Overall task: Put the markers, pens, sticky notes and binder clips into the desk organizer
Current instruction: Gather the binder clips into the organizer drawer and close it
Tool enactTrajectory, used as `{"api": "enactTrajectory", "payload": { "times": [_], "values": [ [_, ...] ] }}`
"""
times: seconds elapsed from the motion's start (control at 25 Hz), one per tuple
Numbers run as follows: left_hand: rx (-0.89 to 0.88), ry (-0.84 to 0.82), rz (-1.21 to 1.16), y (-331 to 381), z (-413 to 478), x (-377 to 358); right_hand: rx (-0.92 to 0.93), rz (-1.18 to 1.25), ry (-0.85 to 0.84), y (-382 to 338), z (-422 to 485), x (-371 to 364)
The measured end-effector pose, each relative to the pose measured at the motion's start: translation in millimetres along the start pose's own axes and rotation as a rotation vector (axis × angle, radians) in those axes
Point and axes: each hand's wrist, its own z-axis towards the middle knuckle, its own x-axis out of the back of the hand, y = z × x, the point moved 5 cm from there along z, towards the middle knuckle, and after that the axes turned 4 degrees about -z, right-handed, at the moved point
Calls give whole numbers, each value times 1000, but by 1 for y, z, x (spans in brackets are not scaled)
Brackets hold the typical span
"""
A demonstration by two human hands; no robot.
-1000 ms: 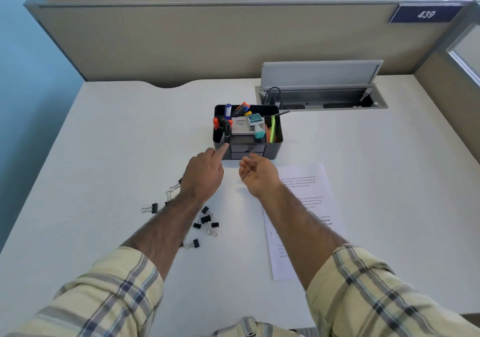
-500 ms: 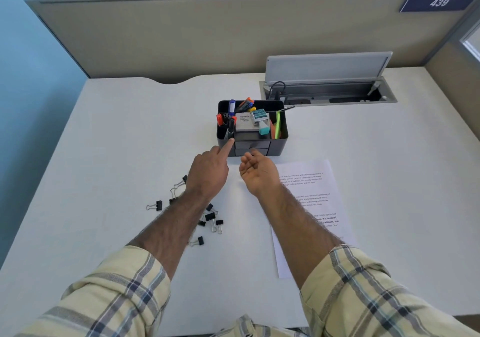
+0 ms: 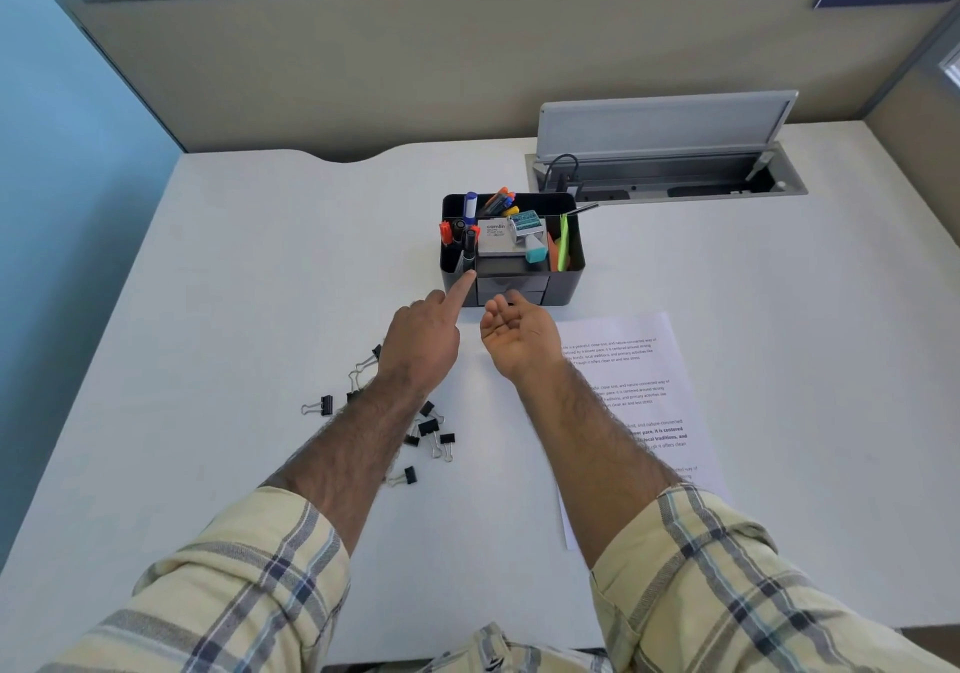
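1. The desk organizer stands on the worktop, toward the far edge. Markers and pens stand in its left and back compartments. Sticky notes fill the right one, and small boxes sit between them.
2. Binder clips lie scattered near the worktop's middle, beside and partly under the left forearm, well apart from the organizer.
3. A printed sheet lies right of centre, partly under the right forearm. A cable box with its lid raised is set into the worktop just behind the organizer.
4. The left hand points. Its index finger is straight with the tip at the organizer's front left rim, and the other fingers are curled under, gripping nothing visible.
5. The right hand is palm up with its fingers loosely curled and holding nothing, just before the front drawers. I cannot tell whether it touches them.
6. Wide worktop stretches to the left and right edges, and a partition walls the far edge.
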Motion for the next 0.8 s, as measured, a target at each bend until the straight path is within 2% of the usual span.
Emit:
{"api": "enactTrajectory", "payload": {
  "times": [0.16,0.28,0.36,0.48,0.6,0.8],
  "values": [
    [8,-11,2,1,-2,0,-6,-18,30,1,-3,5],
    [4,16,-22,5,-2,0,29,-147,106,0,-4,12],
    [28,55,-88,9,-6,0,128,-279,236,-9,-5,19],
    [144,65,-294,14,-10,-5,408,-500,354,-33,-4,25],
    [223,39,-481,22,-7,-15,528,-724,348,-42,-5,22],
    [281,33,-643,30,-4,-22,539,-842,301,-44,-7,27]
  ]
}}
